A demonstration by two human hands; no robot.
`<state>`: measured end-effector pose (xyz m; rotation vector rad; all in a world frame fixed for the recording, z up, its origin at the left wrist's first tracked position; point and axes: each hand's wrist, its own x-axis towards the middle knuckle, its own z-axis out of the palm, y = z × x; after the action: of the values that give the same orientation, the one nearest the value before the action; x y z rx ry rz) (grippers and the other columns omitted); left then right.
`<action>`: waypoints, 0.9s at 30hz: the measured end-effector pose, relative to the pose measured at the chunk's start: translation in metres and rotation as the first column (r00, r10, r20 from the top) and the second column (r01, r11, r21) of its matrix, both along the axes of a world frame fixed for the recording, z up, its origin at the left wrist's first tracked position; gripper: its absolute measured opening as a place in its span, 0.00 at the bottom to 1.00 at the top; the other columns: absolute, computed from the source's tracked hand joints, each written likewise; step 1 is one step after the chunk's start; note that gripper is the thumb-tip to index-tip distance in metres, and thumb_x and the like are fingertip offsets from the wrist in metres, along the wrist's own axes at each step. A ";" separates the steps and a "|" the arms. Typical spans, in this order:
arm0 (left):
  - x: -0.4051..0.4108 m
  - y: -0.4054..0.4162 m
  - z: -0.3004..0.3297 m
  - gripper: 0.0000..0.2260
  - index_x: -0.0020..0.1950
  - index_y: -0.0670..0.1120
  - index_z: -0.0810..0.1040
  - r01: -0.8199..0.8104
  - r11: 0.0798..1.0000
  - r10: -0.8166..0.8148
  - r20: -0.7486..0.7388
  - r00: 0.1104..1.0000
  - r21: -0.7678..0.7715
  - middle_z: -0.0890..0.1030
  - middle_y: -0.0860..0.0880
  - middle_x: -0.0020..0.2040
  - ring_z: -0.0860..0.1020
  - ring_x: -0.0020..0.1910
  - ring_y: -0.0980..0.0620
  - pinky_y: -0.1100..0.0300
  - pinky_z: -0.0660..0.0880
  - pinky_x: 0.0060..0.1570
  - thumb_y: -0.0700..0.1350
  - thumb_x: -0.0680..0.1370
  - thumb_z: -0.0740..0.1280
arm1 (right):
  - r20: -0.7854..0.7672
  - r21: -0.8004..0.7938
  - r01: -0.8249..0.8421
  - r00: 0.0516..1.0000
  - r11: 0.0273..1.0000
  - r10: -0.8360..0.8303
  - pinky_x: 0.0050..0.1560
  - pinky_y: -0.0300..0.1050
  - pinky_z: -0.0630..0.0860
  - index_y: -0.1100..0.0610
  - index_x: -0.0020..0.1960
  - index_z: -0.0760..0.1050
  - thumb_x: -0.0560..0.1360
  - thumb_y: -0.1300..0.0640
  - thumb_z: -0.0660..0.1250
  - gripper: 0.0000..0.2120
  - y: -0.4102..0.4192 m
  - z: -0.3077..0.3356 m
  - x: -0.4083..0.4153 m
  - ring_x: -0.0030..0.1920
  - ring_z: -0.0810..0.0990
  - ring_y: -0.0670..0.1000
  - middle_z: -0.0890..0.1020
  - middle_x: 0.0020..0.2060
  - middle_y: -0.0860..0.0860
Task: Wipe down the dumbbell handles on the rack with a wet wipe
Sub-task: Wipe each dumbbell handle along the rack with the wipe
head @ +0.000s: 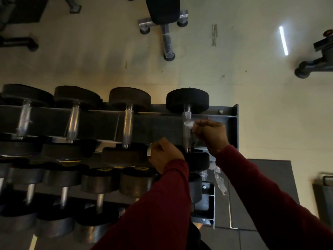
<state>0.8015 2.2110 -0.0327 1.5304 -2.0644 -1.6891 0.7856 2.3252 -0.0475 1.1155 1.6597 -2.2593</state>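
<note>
Several black-headed dumbbells with chrome handles lie across the top tier of a dark metal rack (232, 121). My right hand (210, 135) grips a white wet wipe (189, 124) and holds it against the handle of the rightmost dumbbell (186, 136). My left hand (164, 155) is curled just left of that handle, near the dumbbell's near head; whether it holds anything is hidden. Three more handles (127, 128) stand to the left. Both arms wear dark red sleeves.
Lower tiers hold more dumbbells (97, 181) with yellow labels. A crumpled clear wrapper (220, 183) hangs at the rack's right end. A bench with a black pad (163, 9) and other machine feet (304, 69) stand on the pale floor beyond.
</note>
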 end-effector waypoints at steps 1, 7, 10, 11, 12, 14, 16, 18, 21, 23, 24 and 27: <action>0.000 -0.001 -0.002 0.10 0.44 0.46 0.80 -0.005 1.000 0.005 -0.001 1.000 -0.001 0.80 0.44 0.47 0.76 0.41 0.49 0.61 0.65 0.36 0.50 0.77 0.63 | 0.034 0.008 -0.051 0.998 0.999 0.050 0.54 0.53 0.82 0.60 0.46 0.81 0.75 0.71 0.68 0.08 0.002 0.000 0.006 0.48 0.84 0.57 0.85 0.46 0.58; 0.000 -0.001 -0.004 0.08 0.44 0.47 0.80 -0.012 1.000 0.012 -0.009 1.000 0.012 0.79 0.45 0.46 0.74 0.37 0.53 0.60 0.65 0.38 0.49 0.77 0.64 | 0.237 -0.002 -0.286 0.931 0.958 0.278 0.37 0.39 0.80 0.63 0.47 0.80 0.77 0.70 0.63 0.08 0.015 0.003 0.007 0.46 0.84 0.53 0.84 0.46 0.57; -0.001 -0.001 -0.002 0.08 0.40 0.49 0.77 0.005 1.000 -0.005 -0.010 1.000 0.014 0.78 0.47 0.42 0.73 0.35 0.57 0.63 0.64 0.34 0.48 0.78 0.64 | 0.202 -0.102 -0.106 0.971 0.989 0.125 0.42 0.42 0.82 0.63 0.55 0.79 0.77 0.69 0.64 0.09 0.015 0.001 -0.014 0.51 0.84 0.54 0.84 0.51 0.58; -0.001 -0.001 -0.004 0.09 0.38 0.50 0.75 0.001 1.000 -0.001 -0.016 1.000 0.009 0.78 0.47 0.41 0.74 0.36 0.55 0.63 0.64 0.34 0.49 0.78 0.64 | 0.183 -0.120 -0.057 0.980 0.991 0.078 0.44 0.43 0.82 0.62 0.56 0.79 0.77 0.69 0.64 0.10 0.015 0.000 -0.020 0.52 0.84 0.53 0.84 0.52 0.57; -0.001 -0.001 -0.004 0.10 0.36 0.52 0.74 0.002 1.000 -0.002 -0.017 1.000 0.008 0.78 0.47 0.42 0.75 0.37 0.54 0.62 0.65 0.35 0.49 0.78 0.64 | 0.165 -0.122 -0.025 0.985 0.992 0.045 0.47 0.44 0.82 0.61 0.55 0.79 0.77 0.68 0.65 0.10 0.013 0.000 -0.024 0.52 0.84 0.52 0.84 0.52 0.57; -0.001 0.000 -0.005 0.11 0.35 0.54 0.73 -0.003 1.000 0.004 -0.010 1.000 0.010 0.79 0.47 0.43 0.75 0.37 0.53 0.62 0.66 0.36 0.50 0.77 0.64 | 0.145 -0.097 -0.021 0.989 0.995 0.035 0.52 0.47 0.82 0.59 0.52 0.80 0.77 0.69 0.65 0.09 0.010 -0.001 -0.020 0.52 0.84 0.53 0.84 0.52 0.56; 0.000 0.000 -0.007 0.11 0.34 0.54 0.73 -0.001 1.000 0.001 -0.019 1.000 0.001 0.79 0.47 0.43 0.77 0.39 0.51 0.60 0.69 0.38 0.51 0.77 0.63 | 0.147 0.017 -0.105 0.984 0.994 0.101 0.55 0.50 0.82 0.57 0.49 0.81 0.76 0.68 0.67 0.08 0.006 0.001 -0.004 0.52 0.84 0.53 0.84 0.50 0.55; 0.000 0.001 -0.009 0.11 0.34 0.54 0.73 0.004 1.000 -0.005 -0.021 1.000 -0.020 0.79 0.48 0.41 0.78 0.41 0.48 0.57 0.73 0.42 0.52 0.76 0.63 | 0.131 0.280 -0.254 0.965 0.926 0.225 0.52 0.47 0.83 0.55 0.47 0.83 0.74 0.64 0.72 0.06 0.004 0.002 0.014 0.47 0.86 0.48 0.86 0.47 0.51; 0.001 0.002 -0.006 0.10 0.36 0.54 0.74 -0.001 1.000 0.001 -0.015 1.000 -0.012 0.78 0.49 0.43 0.77 0.41 0.50 0.57 0.73 0.43 0.53 0.76 0.63 | 0.055 0.762 -0.379 0.846 0.525 0.530 0.52 0.39 0.80 0.56 0.51 0.84 0.76 0.59 0.71 0.05 -0.005 0.004 0.021 0.47 0.84 0.44 0.86 0.50 0.50; 0.001 0.000 -0.005 0.08 0.40 0.51 0.75 -0.002 1.000 0.002 -0.021 1.000 -0.009 0.77 0.48 0.45 0.73 0.38 0.55 0.61 0.67 0.38 0.51 0.78 0.63 | 0.111 0.920 -0.343 0.692 0.190 0.714 0.56 0.40 0.74 0.57 0.56 0.82 0.78 0.58 0.65 0.10 -0.010 0.003 0.006 0.54 0.81 0.49 0.83 0.55 0.53; 0.001 -0.001 -0.004 0.08 0.42 0.49 0.77 0.005 1.000 -0.005 -0.016 1.000 -0.020 0.76 0.48 0.46 0.71 0.36 0.57 0.63 0.64 0.35 0.50 0.79 0.63 | 0.174 0.954 -0.299 0.611 0.022 0.772 0.58 0.43 0.73 0.57 0.57 0.81 0.78 0.58 0.64 0.12 -0.010 0.002 -0.004 0.58 0.78 0.51 0.82 0.57 0.54; 0.001 -0.001 -0.003 0.11 0.49 0.46 0.80 0.013 0.999 -0.014 -0.005 1.000 -0.037 0.77 0.46 0.48 0.71 0.37 0.56 0.62 0.66 0.36 0.51 0.78 0.63 | 0.355 0.934 -0.146 0.457 -0.325 0.816 0.54 0.48 0.77 0.58 0.55 0.83 0.73 0.63 0.69 0.12 -0.004 -0.003 -0.030 0.60 0.75 0.57 0.83 0.55 0.54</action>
<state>0.8027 2.2098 -0.0353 1.5029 -2.0959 -1.6477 0.7559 2.3211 -0.0501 -0.6384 3.0848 -0.2728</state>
